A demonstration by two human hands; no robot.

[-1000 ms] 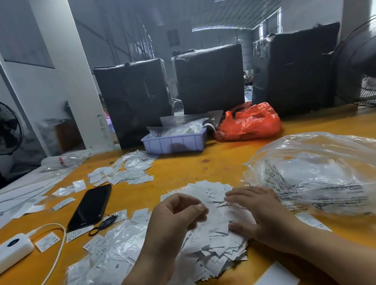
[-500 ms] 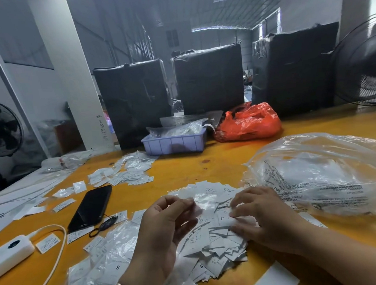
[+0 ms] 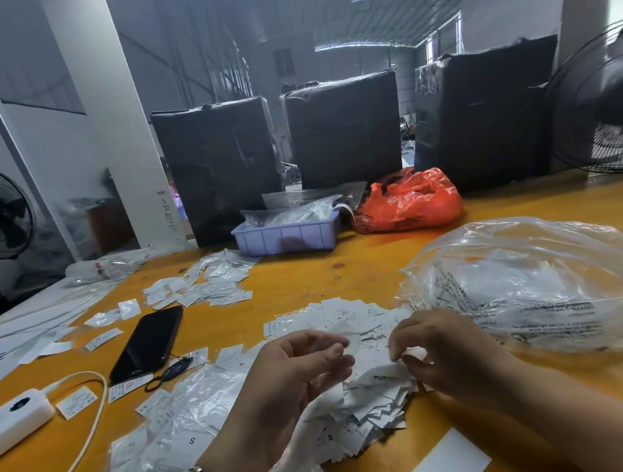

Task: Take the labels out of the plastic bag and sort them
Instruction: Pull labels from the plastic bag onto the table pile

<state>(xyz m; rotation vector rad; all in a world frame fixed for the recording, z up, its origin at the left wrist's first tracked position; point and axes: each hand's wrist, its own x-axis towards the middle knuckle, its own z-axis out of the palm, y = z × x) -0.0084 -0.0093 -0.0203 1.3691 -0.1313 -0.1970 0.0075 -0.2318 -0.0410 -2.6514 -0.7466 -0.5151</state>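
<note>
My left hand: It is lifted a little above the pile. My fingers are curled in, and my thumb meets my first finger. I think a label is pinched there, but it is blurry, so I cannot tell for sure.
My right hand: It sits on the right side of the pile. My fingertips are bent down and pinch the edge of one white label, to pull it free from the rest.
Pile of labels: The small white labels lie in a heap on the table, right between my hands. They are close to me so I can pick them one by one.
Plastic bag: The big clear bag lies just to the right of the pile, touching its far edge. White shapes show inside; I think they are more labels, kept near so I can reach in again.
Sorted ones: A smaller bunch of labels and little clear packets lies farther off on the left, well apart from my pile so they do not mix.
Phone: It lies flat on the left, out of my way.
How far along: I think there is a lot left to sort.
</note>
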